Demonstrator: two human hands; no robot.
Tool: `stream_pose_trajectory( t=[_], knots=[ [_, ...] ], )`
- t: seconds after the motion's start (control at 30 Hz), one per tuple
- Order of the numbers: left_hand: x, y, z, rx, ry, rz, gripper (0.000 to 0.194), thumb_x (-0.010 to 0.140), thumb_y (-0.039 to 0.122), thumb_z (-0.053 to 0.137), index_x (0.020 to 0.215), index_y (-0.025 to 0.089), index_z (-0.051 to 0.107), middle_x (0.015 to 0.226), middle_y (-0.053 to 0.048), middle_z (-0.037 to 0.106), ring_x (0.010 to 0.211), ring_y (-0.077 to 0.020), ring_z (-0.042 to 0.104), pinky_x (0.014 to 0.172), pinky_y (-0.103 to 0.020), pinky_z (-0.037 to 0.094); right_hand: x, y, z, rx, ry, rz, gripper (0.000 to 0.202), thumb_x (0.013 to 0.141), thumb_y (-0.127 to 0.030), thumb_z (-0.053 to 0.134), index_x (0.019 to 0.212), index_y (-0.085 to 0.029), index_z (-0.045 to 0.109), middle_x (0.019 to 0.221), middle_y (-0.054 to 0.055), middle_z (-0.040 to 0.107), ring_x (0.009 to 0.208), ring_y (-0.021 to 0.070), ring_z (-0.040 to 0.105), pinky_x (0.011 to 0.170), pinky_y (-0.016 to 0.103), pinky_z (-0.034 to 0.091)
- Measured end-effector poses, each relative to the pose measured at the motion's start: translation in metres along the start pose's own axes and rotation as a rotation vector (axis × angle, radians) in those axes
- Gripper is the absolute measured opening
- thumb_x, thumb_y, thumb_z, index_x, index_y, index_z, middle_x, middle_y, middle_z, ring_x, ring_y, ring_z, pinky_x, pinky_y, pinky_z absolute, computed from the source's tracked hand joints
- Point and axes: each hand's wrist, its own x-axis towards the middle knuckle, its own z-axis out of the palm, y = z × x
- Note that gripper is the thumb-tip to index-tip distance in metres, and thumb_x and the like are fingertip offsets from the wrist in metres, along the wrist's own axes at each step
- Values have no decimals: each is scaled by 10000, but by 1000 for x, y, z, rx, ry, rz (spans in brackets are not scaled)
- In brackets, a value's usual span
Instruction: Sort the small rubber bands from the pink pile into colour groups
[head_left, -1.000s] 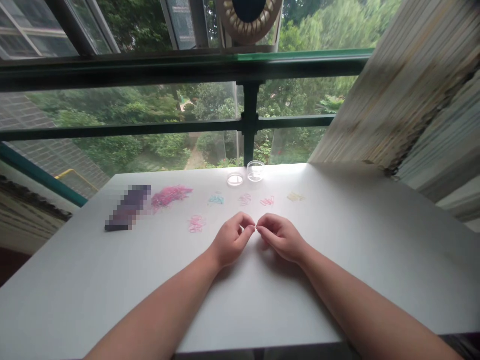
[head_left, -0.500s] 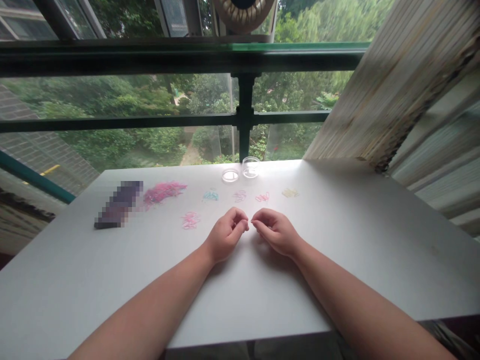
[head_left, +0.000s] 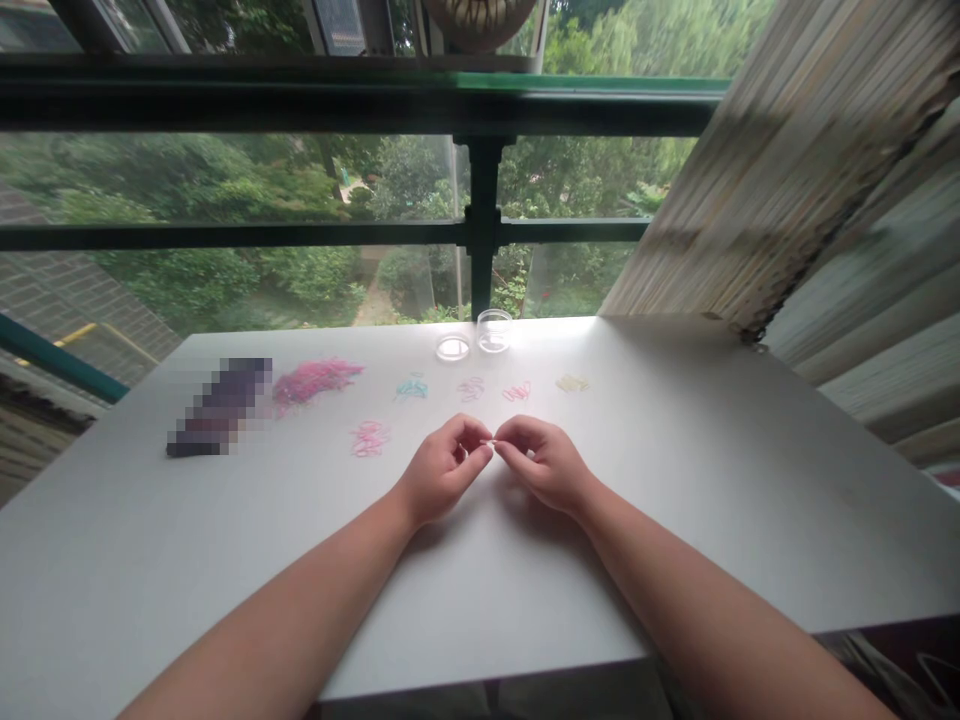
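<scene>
My left hand (head_left: 446, 465) and my right hand (head_left: 546, 462) meet fingertip to fingertip above the white table. Both have thumb and forefinger pinched, the other fingers curled in. A tiny pale bit (head_left: 487, 442) shows between the fingertips, too small to name. Just beyond lie small piles of thin, band-like pieces: a pink pile (head_left: 369, 438) left of my left hand, a blue pile (head_left: 412, 389), a lilac pile (head_left: 471, 389), a coral-pink pile (head_left: 517, 391) and a pale yellow pile (head_left: 573, 383).
A larger heap of mixed pink and purple pieces (head_left: 315, 384) lies at the back left, beside a blurred-out dark object (head_left: 221, 408). Two clear round dishes, a shallow one (head_left: 453, 348) and a taller one (head_left: 494, 332), stand at the table's (head_left: 712, 480) far edge by the window.
My fingertips have come closer together, and the pale bit between them now shows. The whole view has shifted slightly; the piles and dishes stay put on the table.
</scene>
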Motion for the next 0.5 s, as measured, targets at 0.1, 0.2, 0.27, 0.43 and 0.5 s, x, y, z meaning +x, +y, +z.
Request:
stream_pose_trajectory(
  t=[0.1, 0.2, 0.27, 0.43, 0.5],
  knots=[
    [0, 1, 0, 26, 11, 4, 168, 831, 322, 526, 892, 166, 542, 769, -15, 553, 663, -110, 496, 607, -226, 402, 0, -2, 0, -13, -14, -6, 86, 804, -207, 525, 767, -163, 589, 678, 7, 587, 608, 110, 507, 569, 224, 400],
    [1, 1, -1, 43, 10, 9, 174, 838, 327, 518, 888, 163, 548, 745, -10, 548, 663, -111, 500, 614, -228, 404, -1, -3, 0, -29, -23, -7, 86, 805, -204, 525, 765, -161, 588, 669, 5, 581, 605, 108, 502, 568, 224, 397],
    [1, 1, -1, 42, 7, 11, 177, 841, 329, 514, 890, 162, 547, 744, -10, 548, 669, -113, 507, 614, -229, 406, -1, -3, -1, -36, -24, -7, 85, 806, -199, 523, 766, -160, 588, 668, 4, 579, 603, 107, 499, 570, 225, 395],
    [1, 0, 0, 39, 14, 10, 169, 840, 319, 517, 888, 160, 549, 752, -12, 553, 671, -110, 509, 611, -228, 407, -1, -2, -1, -41, -28, -6, 85, 809, -202, 522, 773, -161, 587, 668, 4, 575, 601, 107, 494, 568, 227, 394],
    [1, 0, 0, 41, 17, 9, 167, 837, 316, 520, 887, 159, 551, 745, -10, 550, 659, -107, 501, 603, -226, 402, -1, -3, -1, -42, -26, -4, 83, 808, -209, 526, 778, -162, 587, 669, 4, 574, 600, 107, 494, 564, 227, 394]
  ],
)
